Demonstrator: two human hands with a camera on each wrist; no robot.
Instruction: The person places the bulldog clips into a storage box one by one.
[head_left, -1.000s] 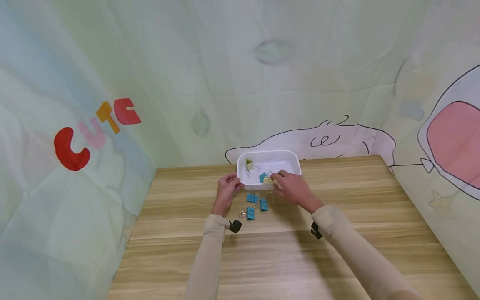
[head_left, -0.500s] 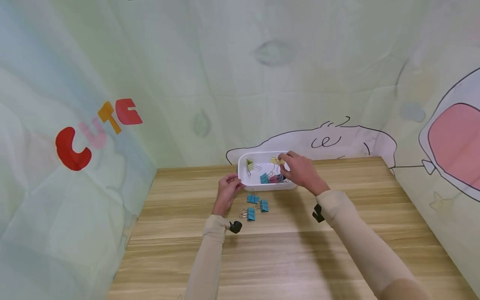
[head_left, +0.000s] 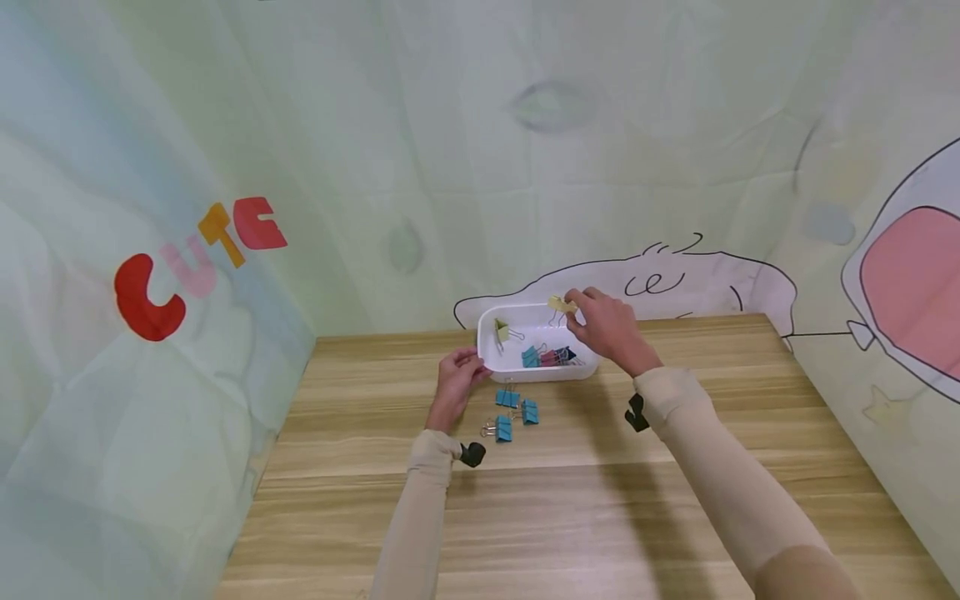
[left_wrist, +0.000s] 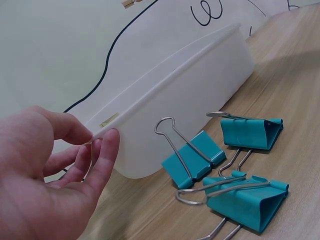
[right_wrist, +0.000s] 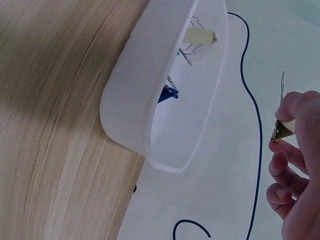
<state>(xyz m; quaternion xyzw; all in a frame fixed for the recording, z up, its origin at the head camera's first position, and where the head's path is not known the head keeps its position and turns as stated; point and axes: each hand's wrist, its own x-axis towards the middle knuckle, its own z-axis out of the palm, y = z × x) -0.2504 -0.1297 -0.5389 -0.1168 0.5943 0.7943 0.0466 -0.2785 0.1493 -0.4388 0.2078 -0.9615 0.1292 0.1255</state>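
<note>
A white plastic tray (head_left: 540, 377) stands at the back of the wooden table. My left hand (head_left: 456, 380) pinches its near left corner, with thumb and fingers on the rim in the left wrist view. Over the tray's back right rim, my right hand (head_left: 609, 327) pinches a yellow binder clip (head_left: 559, 304) by its edge. Inside the tray lie another yellow binder clip (head_left: 502, 331), a teal binder clip (head_left: 531, 357), a pink one (head_left: 553, 357) and a dark blue one (right_wrist: 167, 93).
Three teal binder clips (left_wrist: 245, 202) lie on the table (head_left: 360, 517) just in front of the tray, wire handles sticking out. A printed curtain (head_left: 405, 167) rises close behind the tray and along both sides of the table.
My right hand has lifted the yellow binder clip from the tray's near side and moved it back to the rear right rim. The left hand keeps its place at the corner.
</note>
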